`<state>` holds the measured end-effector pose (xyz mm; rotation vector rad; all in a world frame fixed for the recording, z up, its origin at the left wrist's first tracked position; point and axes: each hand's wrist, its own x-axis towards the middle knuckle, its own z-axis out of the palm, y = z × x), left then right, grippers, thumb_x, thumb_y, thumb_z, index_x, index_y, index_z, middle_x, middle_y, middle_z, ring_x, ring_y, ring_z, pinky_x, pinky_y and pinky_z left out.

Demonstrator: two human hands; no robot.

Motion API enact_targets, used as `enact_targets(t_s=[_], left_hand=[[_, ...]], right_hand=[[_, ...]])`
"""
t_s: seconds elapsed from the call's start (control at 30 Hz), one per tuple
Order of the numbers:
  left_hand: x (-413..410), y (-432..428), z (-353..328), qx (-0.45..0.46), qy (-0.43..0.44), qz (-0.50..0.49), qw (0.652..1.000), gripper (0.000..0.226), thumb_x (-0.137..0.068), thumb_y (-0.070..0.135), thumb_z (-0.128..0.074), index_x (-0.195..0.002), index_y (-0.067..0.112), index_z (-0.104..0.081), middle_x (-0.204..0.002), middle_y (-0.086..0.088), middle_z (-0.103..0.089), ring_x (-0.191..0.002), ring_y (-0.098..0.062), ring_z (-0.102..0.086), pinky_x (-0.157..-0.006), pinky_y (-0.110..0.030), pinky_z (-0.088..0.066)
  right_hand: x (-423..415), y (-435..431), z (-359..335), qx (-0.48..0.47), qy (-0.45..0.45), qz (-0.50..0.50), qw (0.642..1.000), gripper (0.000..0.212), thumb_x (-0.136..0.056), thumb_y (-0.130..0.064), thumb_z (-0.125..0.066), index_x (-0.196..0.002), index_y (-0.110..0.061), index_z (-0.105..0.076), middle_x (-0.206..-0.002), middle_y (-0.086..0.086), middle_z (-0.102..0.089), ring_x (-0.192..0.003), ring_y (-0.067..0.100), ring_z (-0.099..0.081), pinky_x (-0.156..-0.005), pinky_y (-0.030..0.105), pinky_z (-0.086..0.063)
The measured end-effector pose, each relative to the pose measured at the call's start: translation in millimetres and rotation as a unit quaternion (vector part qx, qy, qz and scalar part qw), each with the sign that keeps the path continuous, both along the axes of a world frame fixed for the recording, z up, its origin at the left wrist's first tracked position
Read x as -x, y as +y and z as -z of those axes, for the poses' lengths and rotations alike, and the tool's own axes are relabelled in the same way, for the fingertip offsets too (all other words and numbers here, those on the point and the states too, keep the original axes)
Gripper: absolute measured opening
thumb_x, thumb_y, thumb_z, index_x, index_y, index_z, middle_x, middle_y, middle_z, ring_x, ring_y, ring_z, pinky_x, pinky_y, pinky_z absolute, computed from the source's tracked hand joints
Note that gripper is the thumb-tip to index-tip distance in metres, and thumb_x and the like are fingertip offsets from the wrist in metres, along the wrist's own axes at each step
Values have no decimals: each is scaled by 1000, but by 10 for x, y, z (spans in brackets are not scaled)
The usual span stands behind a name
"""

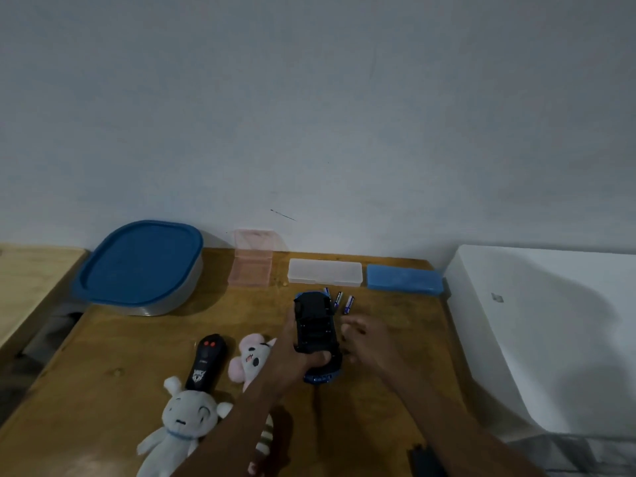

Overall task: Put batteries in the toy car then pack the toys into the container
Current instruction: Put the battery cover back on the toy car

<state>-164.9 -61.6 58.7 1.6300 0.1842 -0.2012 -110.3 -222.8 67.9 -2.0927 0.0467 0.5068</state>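
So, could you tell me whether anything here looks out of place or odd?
Nothing looks damaged or spilled. The toy car is held upside down in the left hand, its battery bay open, and three batteries lie loose on the table beside it; that fits the job.

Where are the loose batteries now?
Head view, right of centre: batteries lie on the table just right of the car, between the clear case and the right hand.

A forearm [241, 416] half-hides the pink plush [250, 361]; right hand [366, 339] blurred, perhaps pinching.
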Motion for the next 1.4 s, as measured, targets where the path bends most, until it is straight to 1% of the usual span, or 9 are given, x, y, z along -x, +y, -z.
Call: enact_targets(t_s=[0.17,0.3,0.43,0.63,0.9,1.03,1.17,1.27,1.4], left_hand=[[-145,42,52,3,12,-79,997,98,-76,-1,-78,-146,44,-27,-117,6,-68,-106,-12,-67,-93,-39,-55],[-182,91,-39,11,6,-111,994,95,-80,-13,-69,-143,41,-23,-110,6,-65,-87,9,-67,-67,-10,-53],[-264,304,-13,7,5,-107,994,99,-80,-9,-71,-150,40,-22,-117,-4,-67,-99,-8,-68,-73,-17,-55],[-356,570,-25,-48,8,-89,995,99,-80,-4,-72,-132,62,-21,-106,10,-69,-93,5,-66,-70,-14,-53],[-518,837,83,-47,42,-51,997,94,-78,2,-75,-121,70,-27,-110,11,-68,-96,4,-65,-79,-23,-55],[-596,936,115,-37,53,-29,997,93,-78,4,-76,-124,69,-28,-113,13,-67,-100,0,-65,-84,-26,-56],[-676,1033,136,-32,56,-8,998,93,-80,5,-75,-119,73,-26,-111,19,-66,-98,9,-62,-74,-15,-52],[-725,1087,161,-22,61,5,998,95,-80,2,-75,-122,70,-24,-108,24,-65,-96,13,-61,-70,-11,-52],[-761,1144,174,-13,74,19,997,101,-79,4,-76,-131,66,-17,-109,30,-63,-100,13,-60,-71,-7,-51]], right_hand=[[-511,119,245,160,-70,17,985,17,-97,-34,-48,-105,-20,-55,-92,-1,-58,-87,18,-58,-77,36,-53],[-718,301,381,210,-39,16,977,44,-96,-45,-44,-128,-16,-37,-125,17,-49,-108,32,-54,-78,39,-46],[-866,529,508,241,-46,-12,969,45,-96,-49,-40,-128,-20,-30,-124,18,-51,-103,35,-56,-73,40,-48],[-919,728,708,328,-35,-50,943,56,-94,-62,-30,-136,-25,-22,-135,22,-34,-109,42,-52,-82,46,-49],[-1004,782,882,365,-122,-65,921,37,-97,-51,-32,-116,-20,-35,-112,18,-45,-87,28,-52,-68,37,-54],[-998,867,941,426,-130,-120,887,28,-100,-37,-29,-121,-19,-36,-115,15,-42,-90,28,-54,-58,33,-40],[-998,928,1000,476,-98,-159,860,36,-96,-27,-42,-129,-16,-35,-122,13,-41,-99,29,-53,-58,33,-43],[-978,975,968,465,-66,-145,871,56,-86,-20,-62,-131,-11,-31,-126,15,-38,-105,30,-52,-68,35,-53],[-948,1016,909,454,-68,-118,880,63,-86,-17,-65,-134,-10,-24,-124,16,-38,-106,27,-53,-75,33,-54]])
